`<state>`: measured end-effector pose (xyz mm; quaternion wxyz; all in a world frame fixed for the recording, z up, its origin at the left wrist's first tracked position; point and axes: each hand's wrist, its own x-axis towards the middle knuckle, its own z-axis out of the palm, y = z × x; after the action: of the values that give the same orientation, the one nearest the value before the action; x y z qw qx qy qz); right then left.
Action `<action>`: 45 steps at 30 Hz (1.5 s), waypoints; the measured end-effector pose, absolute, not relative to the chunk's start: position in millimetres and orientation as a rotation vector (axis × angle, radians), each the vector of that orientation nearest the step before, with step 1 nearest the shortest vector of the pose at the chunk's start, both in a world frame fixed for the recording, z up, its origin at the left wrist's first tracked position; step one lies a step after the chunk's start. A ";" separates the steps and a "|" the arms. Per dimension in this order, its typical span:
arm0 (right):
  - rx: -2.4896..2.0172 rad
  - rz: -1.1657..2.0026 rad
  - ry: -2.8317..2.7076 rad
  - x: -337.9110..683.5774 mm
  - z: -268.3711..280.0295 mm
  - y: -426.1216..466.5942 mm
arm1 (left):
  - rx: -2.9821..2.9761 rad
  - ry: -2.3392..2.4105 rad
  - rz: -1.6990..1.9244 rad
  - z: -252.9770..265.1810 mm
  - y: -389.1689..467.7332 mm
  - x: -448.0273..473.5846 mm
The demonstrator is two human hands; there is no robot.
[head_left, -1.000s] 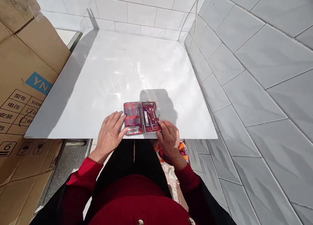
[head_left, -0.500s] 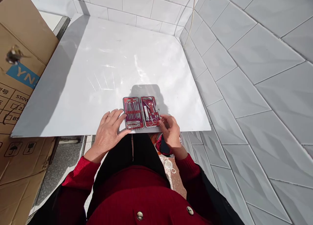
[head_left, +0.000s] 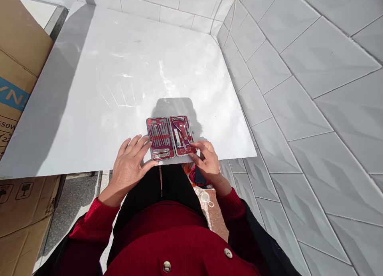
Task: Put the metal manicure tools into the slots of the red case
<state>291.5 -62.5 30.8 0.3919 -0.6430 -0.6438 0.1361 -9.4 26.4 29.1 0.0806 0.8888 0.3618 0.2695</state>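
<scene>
The manicure case (head_left: 172, 154) lies open near the table's front edge, between the fingers of both hands. Beside the left fingertips, its left half holds a row of slim metal tools (head_left: 160, 134) above two nail clippers (head_left: 160, 153). The scissors (head_left: 185, 148) lie in the other half, their finger loops by the right forefinger.

The left hand's (head_left: 127, 170) fingers are slightly spread, thumb wide apart, at the case's left and lower edges. The right hand's (head_left: 208, 161) thumb and forefinger curve towards each other at the lower right corner; whether they pinch anything, I cannot tell. Half a second ago they were at the case's right edge; now they reach further in, towards the loops.

Beyond the fingers stretches the white table (head_left: 119, 68). Left of the left fingers, less of the carton (head_left: 18, 40) shows now: its blue band reads a cut-off "N", with "50W" and "22" below.
</scene>
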 end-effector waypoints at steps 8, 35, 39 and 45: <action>-1.657 0.230 -1.710 291.7 26.0 -57.7 | 2.737 1.131 0.810 27.4 27.9 -0.9; -1.910 0.510 -1.966 219.9 105.0 29.5 | 2.718 1.195 0.676 28.1 23.2 1.3; -1.898 0.467 -2.006 223.0 116.4 46.4 | 2.686 1.161 0.736 26.4 23.5 0.6; -1.802 0.455 -1.652 269.0 91.5 6.9 | 2.661 1.107 0.838 20.8 25.7 0.6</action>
<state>269.0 6.9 91.5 0.3217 -0.6862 -0.6290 0.1733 0.6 25.7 20.8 0.0701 0.8844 0.3679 0.2785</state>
